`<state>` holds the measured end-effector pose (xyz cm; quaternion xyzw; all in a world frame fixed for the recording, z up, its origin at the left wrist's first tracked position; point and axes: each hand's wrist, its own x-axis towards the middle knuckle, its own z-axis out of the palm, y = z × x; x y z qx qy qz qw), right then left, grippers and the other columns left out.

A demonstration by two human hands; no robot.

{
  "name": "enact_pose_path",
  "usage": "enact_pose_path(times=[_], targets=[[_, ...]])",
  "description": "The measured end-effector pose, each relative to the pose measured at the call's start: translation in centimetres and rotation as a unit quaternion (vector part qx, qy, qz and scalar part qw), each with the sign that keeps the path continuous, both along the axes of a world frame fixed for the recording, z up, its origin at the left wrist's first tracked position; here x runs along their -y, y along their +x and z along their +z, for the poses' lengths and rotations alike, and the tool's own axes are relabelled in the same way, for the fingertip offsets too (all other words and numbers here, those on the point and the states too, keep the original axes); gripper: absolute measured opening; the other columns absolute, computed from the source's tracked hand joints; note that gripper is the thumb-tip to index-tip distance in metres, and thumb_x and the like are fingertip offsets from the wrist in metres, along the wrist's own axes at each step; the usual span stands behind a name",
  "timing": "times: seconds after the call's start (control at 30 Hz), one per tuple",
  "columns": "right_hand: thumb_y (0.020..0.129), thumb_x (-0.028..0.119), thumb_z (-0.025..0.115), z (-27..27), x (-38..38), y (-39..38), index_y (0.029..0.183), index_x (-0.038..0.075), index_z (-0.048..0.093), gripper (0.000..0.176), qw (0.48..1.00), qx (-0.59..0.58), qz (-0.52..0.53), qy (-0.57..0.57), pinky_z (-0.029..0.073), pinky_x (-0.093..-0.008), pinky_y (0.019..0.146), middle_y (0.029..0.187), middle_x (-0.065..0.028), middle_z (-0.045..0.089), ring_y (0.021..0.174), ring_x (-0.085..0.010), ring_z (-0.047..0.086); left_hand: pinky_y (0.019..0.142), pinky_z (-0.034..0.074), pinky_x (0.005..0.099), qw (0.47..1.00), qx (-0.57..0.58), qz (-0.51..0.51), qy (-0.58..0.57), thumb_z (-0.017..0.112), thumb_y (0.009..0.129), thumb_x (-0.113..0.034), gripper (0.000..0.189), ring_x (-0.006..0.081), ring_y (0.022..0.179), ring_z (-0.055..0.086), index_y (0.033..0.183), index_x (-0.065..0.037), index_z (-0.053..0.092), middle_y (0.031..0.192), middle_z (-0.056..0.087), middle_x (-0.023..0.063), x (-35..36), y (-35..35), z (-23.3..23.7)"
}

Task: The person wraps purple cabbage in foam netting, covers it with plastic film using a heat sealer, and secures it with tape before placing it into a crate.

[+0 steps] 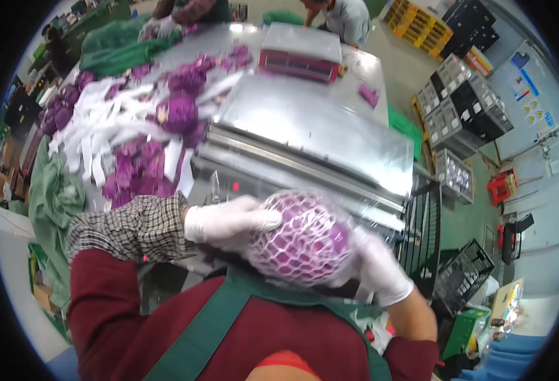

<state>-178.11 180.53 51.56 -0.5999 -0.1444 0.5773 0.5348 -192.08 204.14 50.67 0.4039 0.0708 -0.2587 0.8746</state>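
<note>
A purple cabbage (302,240) in a white foam net is held in front of my chest, between both gloved hands. My left hand (232,222), in a white glove, is closed on its left side, the thumb lying over the net. On the right side, my right hand (378,263) grips the cabbage, its glove slightly blurred. Just beyond stands a metal machine (317,136) with a shiny top plate. To its left, purple leaves (140,168), white foam nets (98,124) and more cabbages (177,113) lie on the table.
A metal box (300,51) stands at the table's far side. Two people work across the table, one in a grey shirt (346,22). Green netting (121,47) lies at the far left. Black crates (465,273) and a green crate (406,130) are at the right.
</note>
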Motion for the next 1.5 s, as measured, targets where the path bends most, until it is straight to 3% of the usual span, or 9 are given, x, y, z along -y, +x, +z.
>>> enact_pose_path(times=[0.13, 0.23, 0.37, 0.47, 0.63, 0.73, 0.83, 1.03, 1.5], targets=[[0.086, 0.036, 0.055, -9.1, 6.0, -5.2, 0.128, 0.003, 0.039, 0.056, 0.974, -0.226, -0.006, 0.018, 0.046, -0.0384, 0.088, 0.118, -0.0135, 0.053, 0.104, -0.0223, 0.055, 0.098, 0.039, 0.0445, 0.966, -0.184, -0.076, -0.163, 0.030, 0.087, -0.062, 0.070, 0.0295, 0.119, 0.045, 0.137, -0.012, 0.030, 0.132, 0.040, 0.0190, 2.5, -4.4, -8.3], [0.078, 0.028, 0.065, -7.5, 6.9, -7.0, 0.123, 0.006, 0.047, 0.053, 0.946, 0.310, 0.022, 0.089, 0.044, -0.0357, 0.087, 0.107, -0.0121, 0.057, 0.099, -0.0241, 0.055, 0.098, 0.040, 0.0383, 0.832, -0.143, -0.199, -0.498, 0.029, 0.087, -0.063, 0.072, 0.0236, 0.117, 0.046, 0.135, -0.009, 0.032, 0.135, 0.040, 0.0126, 1.3, -3.9, -10.4], [0.073, 0.009, 0.066, -11.2, 9.4, -6.9, 0.098, 0.006, 0.061, 0.026, 0.750, 0.656, 0.086, 0.026, 0.041, -0.0352, 0.080, 0.089, -0.0092, 0.061, 0.087, -0.0268, 0.057, 0.096, 0.041, 0.0388, 0.967, -0.205, -0.086, -0.122, 0.020, 0.081, -0.073, 0.087, 0.0270, 0.113, 0.049, 0.136, -0.005, 0.028, 0.131, 0.041, 0.0200, 1.1, -5.5, -6.8], [0.076, 0.006, 0.062, -9.9, 9.9, -8.3, 0.086, 0.007, 0.063, 0.010, 0.787, 0.613, 0.008, 0.074, 0.041, -0.0355, 0.081, 0.086, -0.0068, 0.063, 0.087, -0.0258, 0.058, 0.100, 0.035, 0.0360, 0.997, -0.011, -0.005, 0.082, 0.039, 0.091, -0.045, 0.068, 0.0232, 0.121, 0.042, 0.138, 0.001, 0.021, 0.133, 0.040, 0.0152, -1.3, -9.5, -6.7], [0.078, 0.006, 0.061, -10.2, 9.8, -8.0, 0.086, 0.007, 0.063, 0.009, 0.771, 0.624, -0.060, 0.111, 0.041, -0.0368, 0.087, 0.091, -0.0068, 0.064, 0.095, -0.0268, 0.058, 0.099, 0.034, 0.0405, 0.682, 0.385, 0.024, 0.622, 0.058, 0.078, 0.000, 0.033, 0.0263, 0.113, 0.049, 0.110, -0.004, 0.059, 0.112, 0.057, 0.0127, -1.6, -13.3, -10.2], [0.084, 0.007, 0.058, -10.3, 9.3, -7.7, 0.083, 0.004, 0.062, 0.005, 0.734, 0.660, -0.099, 0.125, 0.046, -0.0350, 0.081, 0.090, -0.0095, 0.064, 0.088, -0.0234, 0.061, 0.102, 0.031, 0.0410, 0.774, 0.295, 0.193, 0.526, 0.055, 0.082, 0.001, 0.018, 0.0241, 0.106, 0.055, 0.099, -0.003, 0.062, 0.100, 0.063, 0.0116, -0.7, -14.8, -10.3], [0.089, 0.009, 0.053, -8.6, 10.0, -9.1, 0.082, 0.003, 0.060, 0.012, 0.894, 0.403, -0.174, 0.092, 0.049, -0.0287, 0.070, 0.081, -0.0078, 0.063, 0.075, -0.0152, 0.061, 0.086, 0.046, 0.0299, 0.878, 0.163, 0.251, 0.374, 0.050, 0.090, -0.005, 0.014, 0.0152, 0.091, 0.060, 0.094, 0.002, 0.061, 0.091, 0.064, 0.0079, 0.8, -15.5, -7.2], [0.094, 0.019, 0.046, -3.3, 8.0, -9.8, 0.085, 0.003, 0.054, 0.020, 0.923, 0.154, -0.288, 0.205, 0.032, -0.0220, 0.038, 0.050, 0.0033, 0.038, 0.038, -0.0049, 0.034, 0.034, 0.036, 0.0160, 0.896, 0.031, 0.298, 0.328, 0.050, 0.089, -0.013, 0.020, 0.0063, 0.039, 0.050, 0.086, 0.002, 0.062, 0.054, 0.057, 0.0037, -0.9, -14.7, -0.6], [0.092, 0.024, 0.048, -12.2, 14.6, -12.3, 0.076, 0.005, 0.055, 0.026, 0.913, -0.230, -0.337, -0.002, 0.026, -0.0240, 0.032, 0.043, 0.0032, 0.036, 0.031, -0.0071, 0.030, 0.034, 0.029, 0.0207, 0.898, -0.232, 0.246, 0.280, 0.052, 0.090, -0.023, 0.025, 0.0064, 0.036, 0.037, 0.084, 0.000, 0.058, 0.051, 0.047, -0.0016, -1.0, -17.6, -11.9]])
